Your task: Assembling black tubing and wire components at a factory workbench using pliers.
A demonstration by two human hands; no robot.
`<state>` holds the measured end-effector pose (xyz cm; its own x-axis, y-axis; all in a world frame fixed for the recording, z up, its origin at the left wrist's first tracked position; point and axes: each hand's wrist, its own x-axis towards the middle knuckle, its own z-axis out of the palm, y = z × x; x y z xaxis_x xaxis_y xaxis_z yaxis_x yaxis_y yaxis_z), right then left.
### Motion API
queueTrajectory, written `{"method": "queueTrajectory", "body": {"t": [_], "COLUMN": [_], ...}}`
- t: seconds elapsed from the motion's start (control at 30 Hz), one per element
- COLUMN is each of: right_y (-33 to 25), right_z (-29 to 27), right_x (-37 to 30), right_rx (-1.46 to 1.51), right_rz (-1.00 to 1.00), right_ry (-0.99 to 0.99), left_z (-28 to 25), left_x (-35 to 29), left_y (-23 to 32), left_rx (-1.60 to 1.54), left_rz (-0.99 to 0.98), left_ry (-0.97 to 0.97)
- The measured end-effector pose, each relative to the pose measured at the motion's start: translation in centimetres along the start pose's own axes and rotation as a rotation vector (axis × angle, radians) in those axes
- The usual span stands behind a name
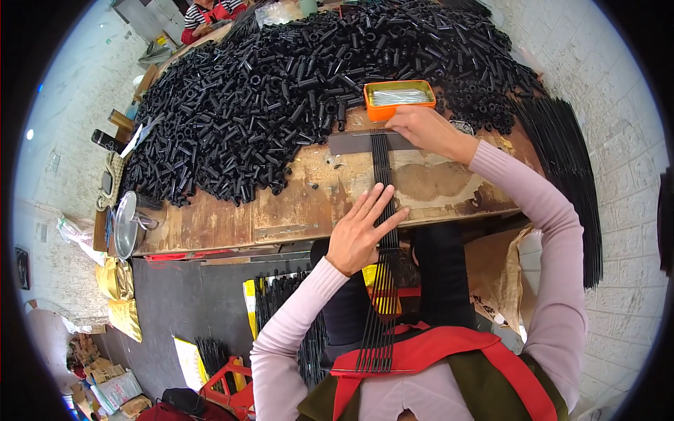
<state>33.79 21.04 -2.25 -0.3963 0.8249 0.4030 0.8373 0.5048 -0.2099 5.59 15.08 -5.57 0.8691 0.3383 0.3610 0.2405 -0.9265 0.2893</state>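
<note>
A row of long thin black rods (382, 288) runs from my lap up over the table edge, their far ends on a dark flat bar (351, 144). My left hand (359, 228) lies across the rods with its fingers stretched out, pressing on them near the table's front edge. At the rods' far ends my right hand (430, 132) is closed in a pinch; whatever sits between its fingertips is too small to make out. Just beyond it stands an orange rectangular tin (382, 113) holding many thin silvery pins (400, 97).
A large heap of short black tubes (281, 91) covers the wooden table's (210, 228) far side. More black rods (569, 154) hang over the right edge. A round mirror (126, 224) stands at the left. Another person (210, 17) sits at the far end.
</note>
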Motion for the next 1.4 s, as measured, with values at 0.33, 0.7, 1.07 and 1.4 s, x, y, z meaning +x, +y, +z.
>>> {"method": "queueTrajectory", "body": {"t": [0.33,0.7,1.07,1.4], "right_y": [0.5,1.1,-1.1,-4.5], "right_z": [-0.7,-0.2,-1.9,-5.8], "right_x": [-0.5,0.1,1.1,-1.9], "right_rx": [-0.001,0.135,0.090,0.069], "right_rz": [0.145,0.098,0.326,0.270], "right_ry": [-0.025,-0.077,-0.117,0.001], "left_z": [0.0,0.2,0.1,-4.1], "left_x": [0.0,-0.2,-0.2,-0.9], "left_y": [-0.1,-0.1,-0.1,1.2], "left_rx": [-0.017,-0.018,-0.025,0.019], "left_rz": [0.000,-0.005,0.008,-0.074], "left_ry": [0.005,0.000,0.020,-0.042]}}
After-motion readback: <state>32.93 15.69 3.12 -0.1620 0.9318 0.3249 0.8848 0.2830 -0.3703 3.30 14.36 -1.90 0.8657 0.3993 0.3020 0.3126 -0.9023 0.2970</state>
